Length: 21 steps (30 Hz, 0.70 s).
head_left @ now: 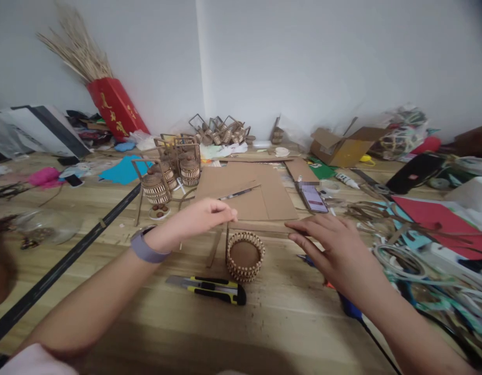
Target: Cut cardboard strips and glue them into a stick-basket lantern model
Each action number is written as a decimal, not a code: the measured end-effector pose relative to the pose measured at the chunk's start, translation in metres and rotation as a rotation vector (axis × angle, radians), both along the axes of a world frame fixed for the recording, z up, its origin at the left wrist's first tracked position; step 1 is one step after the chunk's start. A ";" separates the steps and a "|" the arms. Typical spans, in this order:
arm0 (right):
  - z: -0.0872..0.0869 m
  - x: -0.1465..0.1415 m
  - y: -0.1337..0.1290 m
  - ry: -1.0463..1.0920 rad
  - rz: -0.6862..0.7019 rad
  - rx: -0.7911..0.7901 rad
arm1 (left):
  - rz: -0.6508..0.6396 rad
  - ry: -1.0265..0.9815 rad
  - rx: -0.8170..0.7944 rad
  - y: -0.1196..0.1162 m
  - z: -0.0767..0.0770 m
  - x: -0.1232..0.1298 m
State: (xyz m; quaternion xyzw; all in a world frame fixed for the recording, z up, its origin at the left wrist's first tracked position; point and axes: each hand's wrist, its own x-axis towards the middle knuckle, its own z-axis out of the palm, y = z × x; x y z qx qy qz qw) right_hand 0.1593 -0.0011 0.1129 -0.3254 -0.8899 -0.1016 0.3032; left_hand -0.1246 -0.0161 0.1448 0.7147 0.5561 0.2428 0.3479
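Note:
A small round woven basket (pixel 244 258) with a brown base stands on the table between my hands. A thin brown strip (pixel 260 227) rises at the basket's left side, bends, and runs across toward the right. My left hand (pixel 202 219), with a band on its wrist, is closed in a pinch at the strip's bend. On the other side, my right hand (pixel 330 239) has thumb and fingers around the strip's right end; the exact contact is hard to see. A yellow and black utility knife (pixel 215 289) lies in front of the basket, blade out to the left.
Cardboard sheets (pixel 244 182) with a pen-like tool lie behind. Finished handled baskets (pixel 157 187) stand at left. A phone (pixel 313 197), loose strips (pixel 401 260), a blue-handled corded tool (pixel 348 306) and red paper (pixel 440 219) are on the right. A black strip (pixel 69 263) crosses the left side.

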 end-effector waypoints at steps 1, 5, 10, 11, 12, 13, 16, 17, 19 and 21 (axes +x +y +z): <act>0.000 0.000 0.000 0.000 0.000 -0.004 | 0.001 0.025 0.062 0.001 0.004 0.002; 0.001 -0.002 -0.001 0.003 -0.018 -0.042 | -0.122 0.147 0.144 0.010 0.019 0.026; 0.003 -0.003 -0.002 0.007 -0.023 -0.062 | -0.336 0.340 0.054 0.026 0.027 0.062; 0.003 -0.003 -0.003 0.010 -0.027 -0.061 | -0.347 0.368 0.021 0.029 0.028 0.067; 0.003 -0.004 -0.004 0.015 -0.034 -0.060 | -0.348 0.387 -0.013 0.031 0.029 0.070; 0.003 -0.005 -0.004 0.021 -0.040 -0.058 | -0.343 0.394 -0.048 0.032 0.029 0.072; 0.002 -0.008 -0.005 0.034 -0.041 -0.071 | -0.307 0.360 -0.138 0.033 0.031 0.073; 0.002 -0.009 -0.005 0.038 -0.037 -0.078 | -0.293 0.339 -0.161 0.033 0.031 0.073; 0.001 -0.011 -0.005 0.052 -0.034 -0.087 | -0.257 0.294 -0.193 0.032 0.031 0.074; 0.000 -0.013 -0.005 0.073 -0.042 -0.095 | -0.227 0.243 -0.216 0.032 0.030 0.074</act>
